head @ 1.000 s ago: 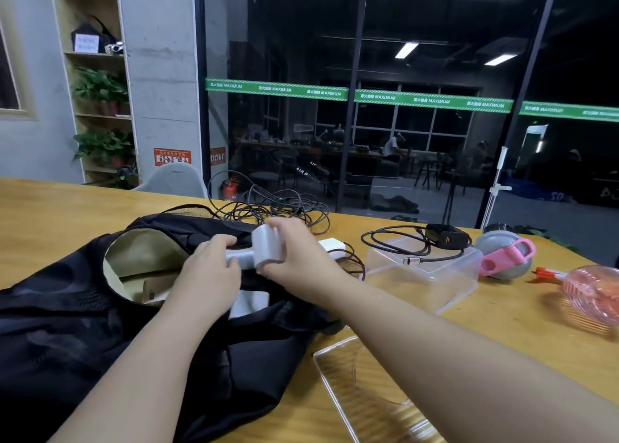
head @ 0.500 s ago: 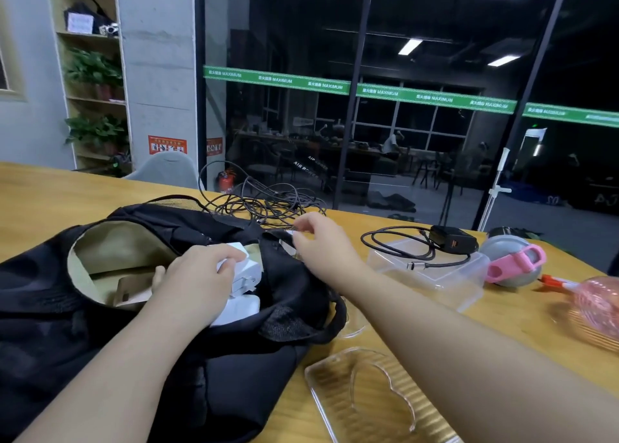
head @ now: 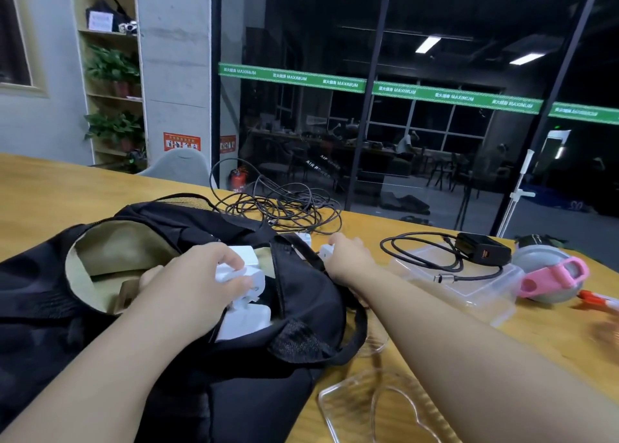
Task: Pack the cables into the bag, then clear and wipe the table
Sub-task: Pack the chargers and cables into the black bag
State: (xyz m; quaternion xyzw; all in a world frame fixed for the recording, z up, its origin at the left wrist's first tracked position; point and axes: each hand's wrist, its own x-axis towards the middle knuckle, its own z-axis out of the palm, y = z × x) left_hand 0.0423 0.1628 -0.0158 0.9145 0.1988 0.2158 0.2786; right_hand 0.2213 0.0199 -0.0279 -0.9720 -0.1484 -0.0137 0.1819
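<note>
Currently your left hand (head: 194,275) is inside the mouth of the black bag (head: 134,308), its grip curled round a white charger block (head: 239,271); a second white adapter (head: 248,322) lies just under it in the opening. Your right hand (head: 348,258) reaches past the bag's rim toward 12 o'clock, fingers pinching a small white plug (head: 325,251) on the tabletop (head: 50,187). Tangled black cables (head: 284,208) lie at 12 o'clock, just beyond the bag and touching its far edge. At 2 o'clock, a black power brick (head: 484,248) with its coiled cable (head: 422,258) sits on top of a clear plastic box (head: 469,288). Further out at 3 o'clock: a grey round object with a pink strap (head: 552,271), and an orange-and-white pen (head: 599,300) beside it. A clear lid (head: 378,405) lies at 5 o'clock, near the bag's strap (head: 321,348). Right edge of view is blurred.
</note>
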